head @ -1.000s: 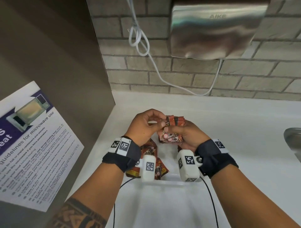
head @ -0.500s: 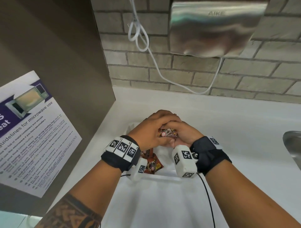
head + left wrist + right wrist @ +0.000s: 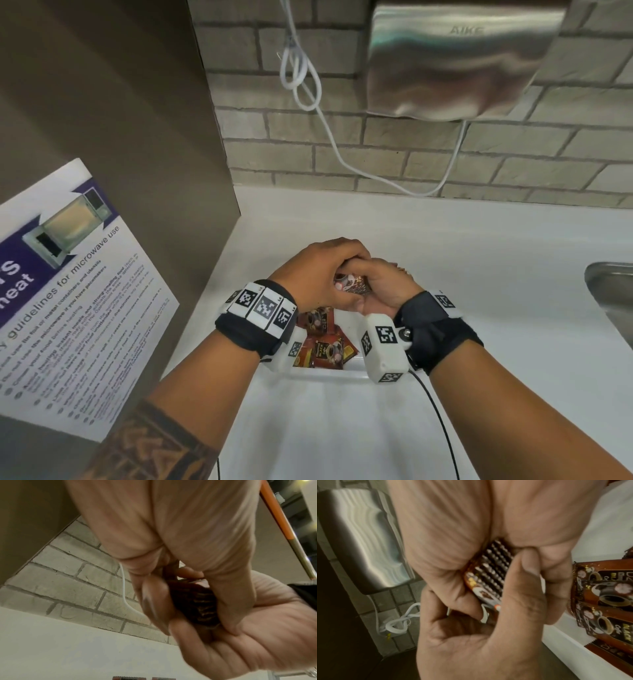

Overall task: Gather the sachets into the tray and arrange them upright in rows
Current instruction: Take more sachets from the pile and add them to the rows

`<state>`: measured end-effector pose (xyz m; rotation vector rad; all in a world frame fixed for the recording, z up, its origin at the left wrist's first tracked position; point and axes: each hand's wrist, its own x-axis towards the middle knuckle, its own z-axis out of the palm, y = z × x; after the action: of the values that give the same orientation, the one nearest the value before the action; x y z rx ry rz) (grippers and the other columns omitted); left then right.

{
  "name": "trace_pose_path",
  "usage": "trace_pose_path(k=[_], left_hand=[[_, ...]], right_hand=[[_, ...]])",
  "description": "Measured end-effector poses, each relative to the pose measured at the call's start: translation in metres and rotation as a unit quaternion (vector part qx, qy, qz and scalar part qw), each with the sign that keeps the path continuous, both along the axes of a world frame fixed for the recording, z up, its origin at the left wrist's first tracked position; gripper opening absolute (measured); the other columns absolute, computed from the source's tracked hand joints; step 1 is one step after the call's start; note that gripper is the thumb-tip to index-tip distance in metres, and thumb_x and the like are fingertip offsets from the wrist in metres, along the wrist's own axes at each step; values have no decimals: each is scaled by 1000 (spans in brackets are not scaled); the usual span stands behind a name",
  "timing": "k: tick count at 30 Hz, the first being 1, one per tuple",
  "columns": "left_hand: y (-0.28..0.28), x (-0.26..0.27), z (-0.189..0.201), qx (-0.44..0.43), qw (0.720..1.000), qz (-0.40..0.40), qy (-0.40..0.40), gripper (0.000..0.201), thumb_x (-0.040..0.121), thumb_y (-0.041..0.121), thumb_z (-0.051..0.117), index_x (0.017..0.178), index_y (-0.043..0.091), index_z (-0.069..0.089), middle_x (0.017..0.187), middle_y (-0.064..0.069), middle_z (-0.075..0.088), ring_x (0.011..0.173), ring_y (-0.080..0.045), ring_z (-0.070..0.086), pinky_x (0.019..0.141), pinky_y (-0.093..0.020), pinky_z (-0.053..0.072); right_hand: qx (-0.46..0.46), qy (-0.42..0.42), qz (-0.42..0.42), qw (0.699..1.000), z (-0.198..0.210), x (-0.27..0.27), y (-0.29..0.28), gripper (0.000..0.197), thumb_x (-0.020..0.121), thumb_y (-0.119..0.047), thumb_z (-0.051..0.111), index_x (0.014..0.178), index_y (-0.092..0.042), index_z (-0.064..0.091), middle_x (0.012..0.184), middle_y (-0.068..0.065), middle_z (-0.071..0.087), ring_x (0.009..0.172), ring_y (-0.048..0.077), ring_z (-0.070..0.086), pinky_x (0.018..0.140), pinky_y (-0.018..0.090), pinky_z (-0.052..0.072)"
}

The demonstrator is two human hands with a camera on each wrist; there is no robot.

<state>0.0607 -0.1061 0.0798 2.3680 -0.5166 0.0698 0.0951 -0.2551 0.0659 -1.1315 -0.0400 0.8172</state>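
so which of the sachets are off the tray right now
The stack of sachets clasped between the left hand and right hand. The other sachets lie flat in the white tray below the wrists.

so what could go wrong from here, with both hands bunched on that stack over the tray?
1. Both the left hand and right hand squeeze the held sachets; a loosened grip could fan them out.
2. The loose sachets lie flat in the tray, so the stack may land on them and tip instead of standing.
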Motion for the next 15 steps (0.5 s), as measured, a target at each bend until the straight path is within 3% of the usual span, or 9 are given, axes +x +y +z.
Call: trace_pose_path(k=[3, 5, 9, 12, 14, 15], left_hand=[[11, 4, -7, 45, 999, -9, -21, 54, 70, 15, 85, 119, 22, 63, 117, 8, 61, 104, -12, 57, 89, -34, 51], [15, 7, -11, 63, 998, -13, -27, 53, 71, 14, 83, 120, 21, 64, 118, 7, 62, 104, -14, 56, 90, -36, 50], [12, 11, -16, 23, 999, -15, -42, 66, 69, 17, 87, 128, 27, 60, 127, 8, 60, 113, -14, 56, 98, -36, 49], [14, 14, -12, -92, 995, 29, 39, 109, 59, 25, 96, 148, 40, 34, 146, 14, 42, 126, -6, 49, 101, -24, 49], [14, 18, -10, -223, 967, 63, 101, 122, 58, 39, 96, 152, 44, 19, 152, 15, 33, 131, -4, 45, 100, -25, 49], [12, 19, -9, -306, 938, 79, 140, 123, 56, 47, 94, 152, 44, 17, 152, 13, 32, 132, -5, 44, 101, -28, 49]], right_hand=[[-96, -63, -5, 993, -3, -3, 1, 5, 89, -10, 66, 93, -9, 69, 90, 8, 73, 94, 23, 68, 85, 40, 56], [-123, -86, -22, 988, -7, -2, 2, 12, 88, -12, 71, 99, -7, 69, 97, 9, 74, 99, 25, 69, 91, 40, 56], [-128, -108, -63, 984, -10, -3, 1, 20, 89, -12, 71, 106, -3, 69, 101, 12, 75, 96, 26, 71, 82, 36, 58], [-116, -114, -56, 985, -8, -2, -7, 27, 89, -15, 72, 114, -5, 70, 107, 15, 74, 105, 32, 69, 92, 42, 56], [-120, -110, -49, 985, -6, 1, -14, 27, 89, -17, 72, 115, -9, 71, 108, 11, 74, 102, 25, 68, 84, 33, 55], [-120, -111, -43, 986, -3, 2, -16, 27, 88, -18, 72, 114, -11, 71, 107, 9, 74, 98, 20, 66, 78, 28, 51]])
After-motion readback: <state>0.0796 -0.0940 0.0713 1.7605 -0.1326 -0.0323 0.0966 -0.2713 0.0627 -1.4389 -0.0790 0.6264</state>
